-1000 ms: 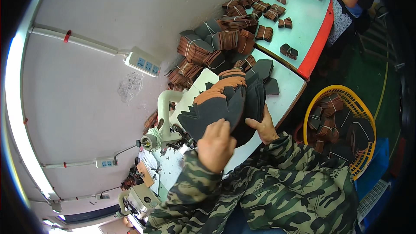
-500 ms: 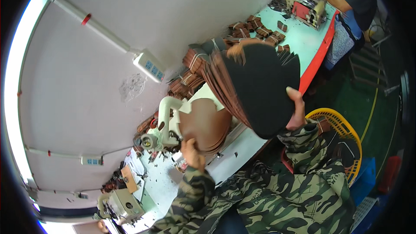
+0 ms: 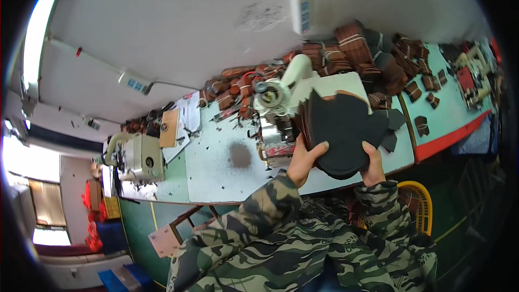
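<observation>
A thick stack of cut leather pieces (image 3: 343, 132), black on the upper face and brown at the edges, sits between my two hands in front of a cream-coloured machine (image 3: 274, 97). My left hand (image 3: 304, 161) grips the stack's left side, thumb on top. On the right side, my right hand (image 3: 373, 166) clasps the near edge, its thumb also on the black face. The fingers under the stack are hidden. Dark angular flaps (image 3: 393, 124) jut out at the stack's right.
Tied bundles of brown leather (image 3: 354, 43) line the wall behind the machine. A second machine (image 3: 141, 157) stands at the left, near a clipboard (image 3: 169, 128). Dark scraps litter the white table (image 3: 213, 176). A yellow basket (image 3: 424, 205) is on the floor at right. Another machine (image 3: 471, 84) is at far right.
The view has swung left. The stack, held up by my right hand before, is now lower at the machine. My left hand has left the brown pieces on the machine and grips the stack too.
</observation>
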